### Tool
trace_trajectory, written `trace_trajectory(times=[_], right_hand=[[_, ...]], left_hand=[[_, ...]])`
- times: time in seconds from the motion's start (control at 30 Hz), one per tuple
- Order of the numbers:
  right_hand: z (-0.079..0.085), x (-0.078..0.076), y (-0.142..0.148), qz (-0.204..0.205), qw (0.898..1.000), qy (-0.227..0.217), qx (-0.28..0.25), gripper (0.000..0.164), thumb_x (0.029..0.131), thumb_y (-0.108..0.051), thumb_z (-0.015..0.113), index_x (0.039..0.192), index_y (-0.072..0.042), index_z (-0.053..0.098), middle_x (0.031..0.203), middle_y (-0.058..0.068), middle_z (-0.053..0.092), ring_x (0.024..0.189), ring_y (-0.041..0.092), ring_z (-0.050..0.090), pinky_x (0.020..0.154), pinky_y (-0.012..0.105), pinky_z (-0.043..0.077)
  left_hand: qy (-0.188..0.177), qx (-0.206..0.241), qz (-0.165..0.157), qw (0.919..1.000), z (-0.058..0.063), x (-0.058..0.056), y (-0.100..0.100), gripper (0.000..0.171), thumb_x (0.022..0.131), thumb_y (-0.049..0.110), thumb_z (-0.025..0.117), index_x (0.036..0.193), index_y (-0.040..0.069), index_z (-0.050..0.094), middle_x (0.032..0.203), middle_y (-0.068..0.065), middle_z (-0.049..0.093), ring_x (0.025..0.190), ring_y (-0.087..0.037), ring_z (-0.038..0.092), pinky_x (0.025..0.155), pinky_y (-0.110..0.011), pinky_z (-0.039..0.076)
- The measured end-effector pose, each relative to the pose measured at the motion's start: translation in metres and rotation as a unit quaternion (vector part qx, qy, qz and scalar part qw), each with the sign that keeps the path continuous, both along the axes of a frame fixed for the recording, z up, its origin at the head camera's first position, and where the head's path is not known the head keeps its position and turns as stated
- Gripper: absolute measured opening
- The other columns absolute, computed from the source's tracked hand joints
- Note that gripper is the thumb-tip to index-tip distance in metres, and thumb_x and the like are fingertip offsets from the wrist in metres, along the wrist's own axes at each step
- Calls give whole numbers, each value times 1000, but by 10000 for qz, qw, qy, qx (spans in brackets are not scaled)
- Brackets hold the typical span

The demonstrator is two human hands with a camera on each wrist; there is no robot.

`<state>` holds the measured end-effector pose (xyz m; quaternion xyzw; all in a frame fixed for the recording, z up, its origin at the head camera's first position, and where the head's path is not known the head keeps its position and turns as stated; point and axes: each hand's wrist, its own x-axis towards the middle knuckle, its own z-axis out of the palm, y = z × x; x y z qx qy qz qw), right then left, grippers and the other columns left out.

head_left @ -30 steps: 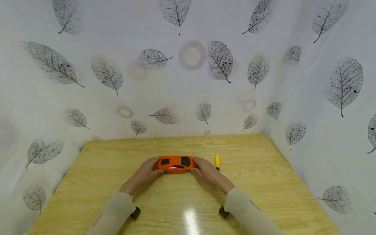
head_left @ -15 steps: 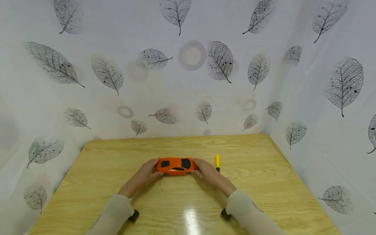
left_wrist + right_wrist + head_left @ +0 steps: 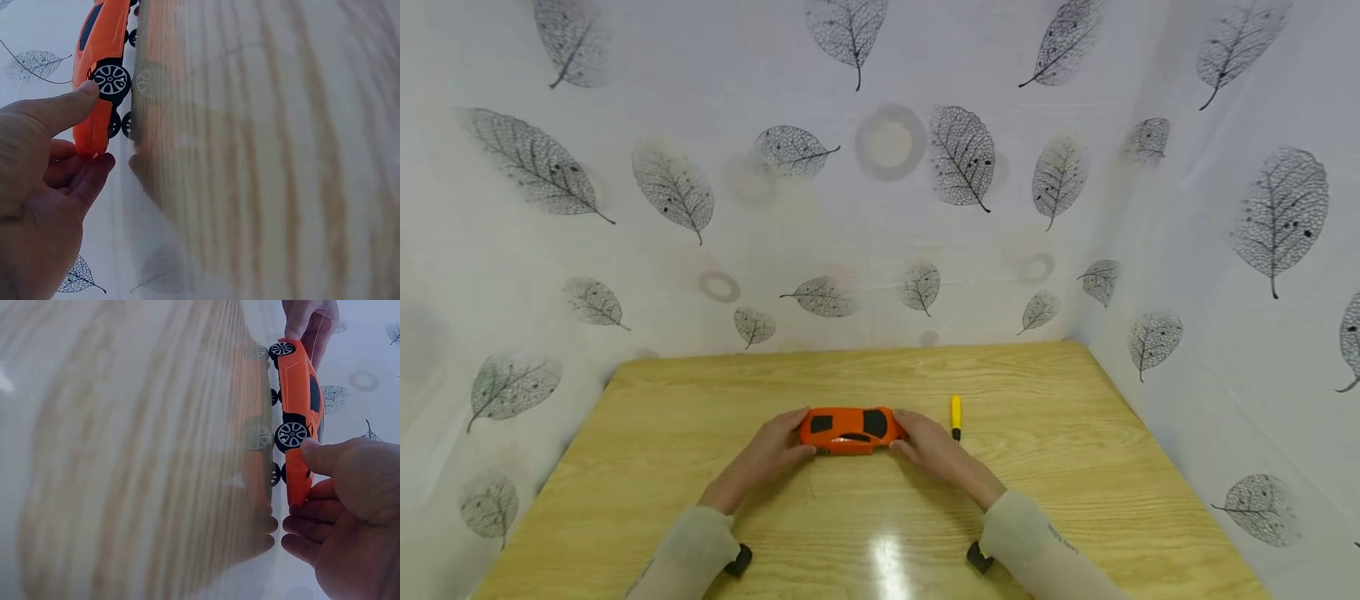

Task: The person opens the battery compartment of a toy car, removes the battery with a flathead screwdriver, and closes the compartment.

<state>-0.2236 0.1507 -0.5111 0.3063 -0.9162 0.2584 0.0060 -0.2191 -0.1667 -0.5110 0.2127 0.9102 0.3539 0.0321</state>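
An orange toy car (image 3: 848, 421) with dark windows lies sideways between my hands, near the middle of the tabletop. My left hand (image 3: 772, 450) grips its left end, the thumb on the near side by a wheel. At the other end, my right hand (image 3: 932, 446) grips the car the same way, its thumb near the wheel (image 3: 292, 435). Both wrist views show the spoked wheels at or just above the glossy surface; I cannot tell whether they touch it. The tips of some fingers are behind the car in the head view.
A slim yellow stick-like thing with a black end (image 3: 956, 417) lies just right of my right hand. The wood-grain table (image 3: 865, 517) meets leaf-patterned white sheeting (image 3: 868, 225) at the back and sides.
Both hands have moved the orange toy car a short way toward me, keeping their grip at its two ends. The yellow thing has stayed in place.
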Motion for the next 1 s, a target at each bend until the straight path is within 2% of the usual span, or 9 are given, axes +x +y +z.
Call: trace_trajectory(times=[0.33,0.7,1.0], right_hand=[[2,8,1,39,9999,119,106,50,101,-15,69,143,8,55,134,25,63,122,38,62,102,51,52],[11,20,3,-74,9996,-120,255,54,100,-18,71,142,11,54,138,27,61,126,40,59,106,51,49],[12,28,6,11,9998,81,198,47,97,-17,74,136,7,61,128,21,68,114,33,66,96,49,55]], left_hand=[[14,-3,-17,10000,1,5,0,69,93,13,78,148,-13,45,145,-32,52,133,-49,49,112,-63,38],[3,17,-115,9999,1,12,2,69,92,13,80,147,-13,47,144,-31,53,135,-50,47,112,-62,38],[2,81,-129,9999,0,20,3,70,91,14,82,147,-12,48,143,-29,55,133,-47,50,112,-61,39]])
